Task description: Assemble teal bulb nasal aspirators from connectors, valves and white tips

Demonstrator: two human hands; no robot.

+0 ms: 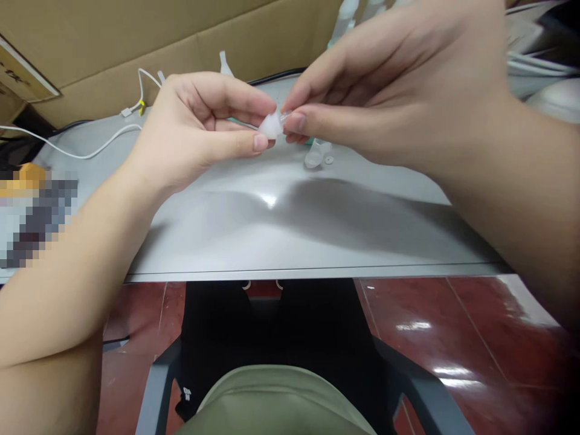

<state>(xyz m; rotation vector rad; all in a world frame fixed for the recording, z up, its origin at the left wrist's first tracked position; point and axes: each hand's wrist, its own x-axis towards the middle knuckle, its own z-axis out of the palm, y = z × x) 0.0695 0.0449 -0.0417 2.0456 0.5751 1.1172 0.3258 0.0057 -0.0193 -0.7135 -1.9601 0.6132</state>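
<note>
Above the grey desk, my left hand [212, 115] pinches a small whitish translucent plastic piece [270, 125] between thumb and fingers. From the other side, my right hand [362, 90] grips a narrow clear tube-like part [285, 117] that meets the white piece; whether the two are joined I cannot tell. The right fingertips partly hide it. Below them on the desk lie a small clear cap-like part [313, 158] and a tiny ring [328, 160]. Behind my left hand a white pointed piece [224, 63] sticks up.
The grey desk [226, 241] ends at a front edge above my lap. Cardboard [136, 42] stands along the back. A white cable [90, 156] lies at left, near a blurred-out patch [40, 217]. Pale bottles [347, 18] stand behind my right hand. Chair armrests [158, 380] flank me.
</note>
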